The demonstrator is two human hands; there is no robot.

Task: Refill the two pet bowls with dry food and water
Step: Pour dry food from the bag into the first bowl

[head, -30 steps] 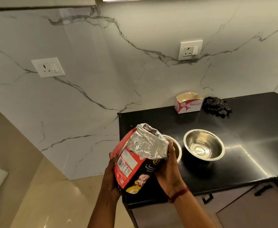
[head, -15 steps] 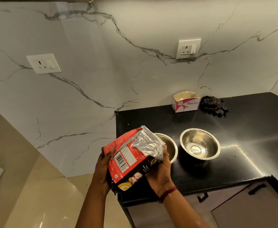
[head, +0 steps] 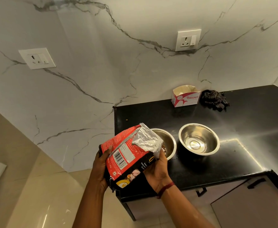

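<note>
Two steel bowls stand side by side on the black counter (head: 243, 145). The left bowl (head: 168, 142) is partly hidden by a red and black dry food bag (head: 126, 155) and shows a few brown pieces at its near side. The right bowl (head: 199, 139) holds no food and shines at the bottom. My left hand (head: 101, 168) grips the bag's left side. My right hand (head: 156, 168) holds it from below on the right. The bag is tilted, its silver open top over the left bowl.
A small white and red carton (head: 186, 97) and a dark crumpled cloth (head: 214, 99) sit at the counter's back by the marble wall. One loose food piece (head: 126, 120) lies on the counter. Cabinet doors with dark handles (head: 256, 183) are below. Floor lies to the left.
The bag has tipped further toward the left bowl, its silver mouth now over the rim, and brown pieces show in that bowl. Both hands kept their hold.
</note>
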